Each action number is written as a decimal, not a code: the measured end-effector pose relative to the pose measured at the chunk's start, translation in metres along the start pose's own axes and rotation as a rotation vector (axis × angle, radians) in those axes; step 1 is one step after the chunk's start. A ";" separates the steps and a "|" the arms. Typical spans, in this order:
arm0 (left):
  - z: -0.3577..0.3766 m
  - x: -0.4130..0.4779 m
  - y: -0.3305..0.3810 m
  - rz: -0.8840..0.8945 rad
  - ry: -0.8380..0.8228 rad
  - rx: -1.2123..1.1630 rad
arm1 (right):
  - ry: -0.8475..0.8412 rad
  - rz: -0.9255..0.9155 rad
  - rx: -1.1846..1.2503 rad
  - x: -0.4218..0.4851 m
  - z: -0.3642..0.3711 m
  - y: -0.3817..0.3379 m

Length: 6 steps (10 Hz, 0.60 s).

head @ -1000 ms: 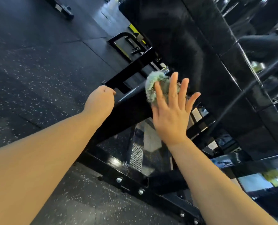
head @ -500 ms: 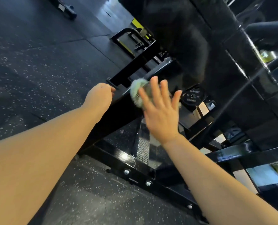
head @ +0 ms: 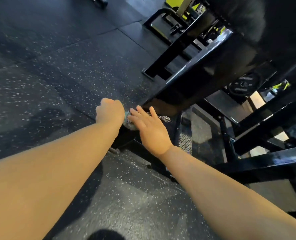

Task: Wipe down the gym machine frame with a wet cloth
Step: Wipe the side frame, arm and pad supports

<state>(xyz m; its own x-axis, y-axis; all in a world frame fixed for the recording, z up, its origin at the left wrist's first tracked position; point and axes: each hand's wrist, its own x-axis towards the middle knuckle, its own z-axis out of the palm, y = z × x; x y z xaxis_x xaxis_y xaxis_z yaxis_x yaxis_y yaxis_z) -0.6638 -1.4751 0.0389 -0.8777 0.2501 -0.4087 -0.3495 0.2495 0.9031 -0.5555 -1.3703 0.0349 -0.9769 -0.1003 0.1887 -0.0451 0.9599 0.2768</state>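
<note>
A slanted black beam of the gym machine frame (head: 195,66) runs from upper right down to the middle. Near its lower end my right hand (head: 149,129) lies flat with straight fingers, pressing a pale green cloth (head: 130,125) against the beam. Most of the cloth is hidden under that hand. My left hand (head: 110,111) is curled into a fist at the beam's left edge, right beside the cloth and touching it. What its fingers close on is hidden behind the hand.
Speckled black rubber floor (head: 57,75) spreads to the left and below. Black base rails with bolts (head: 265,163) cross at the right. A tread footplate (head: 185,141) sits under the beam, and a weight plate (head: 242,84) hangs behind. A black handle loop (head: 161,14) stands farther back.
My right hand has slid the cloth down the beam until it meets my left hand. The left hand has kept its place on the beam. The view has dropped closer to the floor.
</note>
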 end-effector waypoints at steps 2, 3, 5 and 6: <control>0.018 -0.054 0.017 0.137 -0.228 -0.314 | 0.361 0.761 0.934 0.020 -0.026 -0.052; 0.020 -0.057 0.015 0.255 -0.245 -0.302 | 0.412 0.988 1.428 0.029 -0.040 -0.054; 0.022 -0.079 0.038 0.805 -0.238 -0.273 | 0.731 1.056 1.655 0.011 -0.100 -0.035; 0.043 -0.094 0.074 1.232 -0.132 -0.289 | 0.943 1.095 1.573 0.006 -0.130 -0.019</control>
<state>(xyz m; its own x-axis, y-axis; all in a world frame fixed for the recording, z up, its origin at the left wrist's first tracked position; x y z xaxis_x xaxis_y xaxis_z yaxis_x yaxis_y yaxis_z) -0.5927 -1.4401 0.1387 -0.6374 0.2651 0.7235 0.5983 -0.4214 0.6815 -0.5334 -1.4228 0.1530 -0.3755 0.9191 0.1197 -0.2569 0.0209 -0.9662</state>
